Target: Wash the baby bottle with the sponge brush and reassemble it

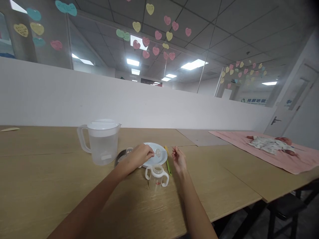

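Observation:
My left hand [140,155] is closed over the white plate [151,163], its fingertips pinching a small clear piece [158,152] that looks like a bottle nipple. A faint thin rod [163,151] runs from this piece toward my right hand [178,159], whose fingers are pinched together at its other end. In front of the plate stands a clear baby bottle [156,181] with two white handles and an open top. Between the plate and my right hand lies a yellow-green brush-like tool [169,165]. Partly behind my left wrist is a dark-rimmed bowl [117,160] with a clear item [129,150] by it.
A lidded clear pitcher [103,142] of water stands left of the bowl. At the right, a baby-like figure [267,144] in patterned clothing lies on a pink cloth [234,141]. A white wall [149,109] borders the wooden table [62,186]; a dark stool [286,207] stands below.

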A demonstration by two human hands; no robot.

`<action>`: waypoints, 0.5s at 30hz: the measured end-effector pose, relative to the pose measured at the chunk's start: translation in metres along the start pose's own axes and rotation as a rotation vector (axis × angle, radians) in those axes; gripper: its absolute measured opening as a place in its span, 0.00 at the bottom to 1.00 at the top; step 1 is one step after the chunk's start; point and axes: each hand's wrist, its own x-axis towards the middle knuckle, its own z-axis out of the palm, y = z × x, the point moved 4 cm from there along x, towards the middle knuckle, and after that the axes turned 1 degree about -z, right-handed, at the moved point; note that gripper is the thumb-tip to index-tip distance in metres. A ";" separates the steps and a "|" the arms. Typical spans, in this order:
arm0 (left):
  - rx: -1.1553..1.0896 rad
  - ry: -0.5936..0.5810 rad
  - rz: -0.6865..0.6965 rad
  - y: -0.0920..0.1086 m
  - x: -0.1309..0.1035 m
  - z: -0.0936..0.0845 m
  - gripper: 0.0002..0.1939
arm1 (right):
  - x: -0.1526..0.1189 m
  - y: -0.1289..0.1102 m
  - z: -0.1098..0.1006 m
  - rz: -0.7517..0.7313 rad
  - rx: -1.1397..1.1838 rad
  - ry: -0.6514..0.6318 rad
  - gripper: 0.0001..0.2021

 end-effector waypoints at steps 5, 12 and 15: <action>0.001 0.052 -0.057 -0.011 -0.002 -0.011 0.13 | 0.007 -0.011 -0.033 -0.039 0.161 0.214 0.10; -0.318 0.294 -0.108 -0.043 0.012 -0.016 0.17 | -0.003 0.005 -0.023 -0.022 0.000 0.261 0.15; -0.315 0.273 -0.107 -0.051 0.019 0.003 0.15 | -0.008 0.015 -0.005 -0.040 -0.181 0.181 0.18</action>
